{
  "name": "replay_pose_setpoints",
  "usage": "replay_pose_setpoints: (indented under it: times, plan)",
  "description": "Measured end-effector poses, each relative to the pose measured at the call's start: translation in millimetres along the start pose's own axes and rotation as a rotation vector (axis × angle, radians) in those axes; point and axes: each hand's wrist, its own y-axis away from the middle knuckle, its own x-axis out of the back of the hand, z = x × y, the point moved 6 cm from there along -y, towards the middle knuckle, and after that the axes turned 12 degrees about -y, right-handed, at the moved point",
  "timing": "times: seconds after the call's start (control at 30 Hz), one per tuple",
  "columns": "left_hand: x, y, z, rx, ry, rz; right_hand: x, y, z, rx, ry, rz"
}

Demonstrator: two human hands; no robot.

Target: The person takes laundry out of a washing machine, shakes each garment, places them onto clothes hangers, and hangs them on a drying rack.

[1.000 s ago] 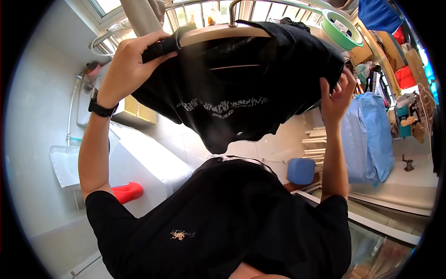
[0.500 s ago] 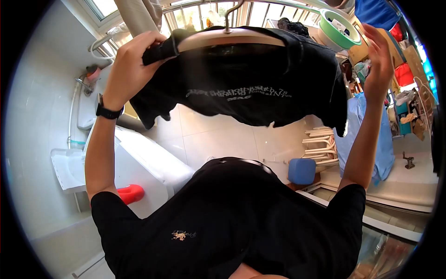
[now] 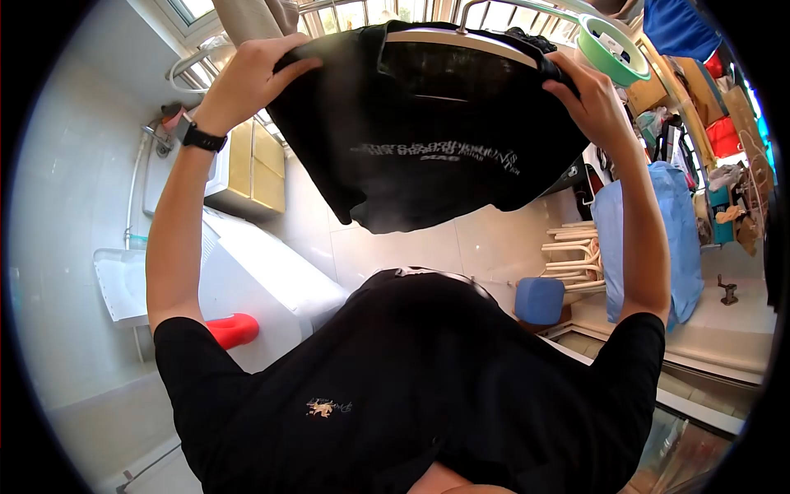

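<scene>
A black shirt [image 3: 428, 181] with white lettering hangs on a light hanger [image 3: 461, 36] with a metal hook, in front of the window. My left hand [image 3: 251, 82], with a dark watch on its wrist, pinches the shirt near its upper left corner. At the other side, my right hand [image 3: 586, 99] grips the shirt's shoulder close to the hanger's right end. The cloth is spread between both hands, and its lower edge hangs unevenly above the tiled floor.
Below left stands a white appliance [image 3: 255, 272] with a red object [image 3: 234, 330]. A green basin [image 3: 613, 51] is at the upper right. Lower right are a blue stool-like item [image 3: 540, 300], white rods [image 3: 572, 255] and a blue cover [image 3: 679, 239].
My right hand has come back from the open air onto the shirt's right shoulder. The hanger and shirt have shifted right, and the cloth is stretched wider. My left hand has risen a little.
</scene>
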Motion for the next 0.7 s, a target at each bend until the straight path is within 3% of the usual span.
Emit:
replay_pose_setpoints:
  times: [0.03, 0.1, 0.17, 0.23, 0.3, 0.33, 0.47, 0.53, 0.63, 0.7]
  plan:
    - [2.2, -1.6, 1.3, -0.014, -0.090, -0.034, 8.3, 2.8, -5.2, 0.006, 0.060, 0.066]
    - [50.3, -0.8, 15.1, -0.105, -0.245, 0.186, 40.4, 8.5, -25.8, 0.023, 0.178, 0.195]
    - [110.6, 14.3, 27.9, -0.191, -0.311, 0.406, 86.4, 19.1, -57.3, 0.204, 0.099, 0.323]
    - [116.5, 13.9, 36.3, -0.133, -0.163, 0.435, 85.3, 17.9, -34.5, 0.169, -0.002, 0.217]
    - [45.2, 1.8, 21.0, -0.116, -0.521, 0.110, 45.3, 4.1, 7.9, 0.116, 0.221, 0.112]
    - [17.9, 5.7, 2.2, -0.154, -0.483, 0.174, 27.6, 6.7, 11.9, 0.101, 0.238, 0.087]
    - [57.2, 1.5, 19.3, -0.164, -0.455, 0.277, 43.5, 10.9, -11.4, 0.006, 0.027, 0.049]
    - [84.8, 0.6, 30.0, -0.078, -0.537, 0.271, 63.9, 13.0, -20.3, 0.051, 0.040, 0.144]
    - [124.4, 2.8, 68.4, -0.221, -0.663, 0.552, 76.6, 14.1, -16.3, 0.060, -0.062, 0.309]
    - [108.7, -6.6, 67.1, -0.165, -0.428, 0.370, 62.3, 14.2, -13.7, -0.043, -0.046, 0.294]
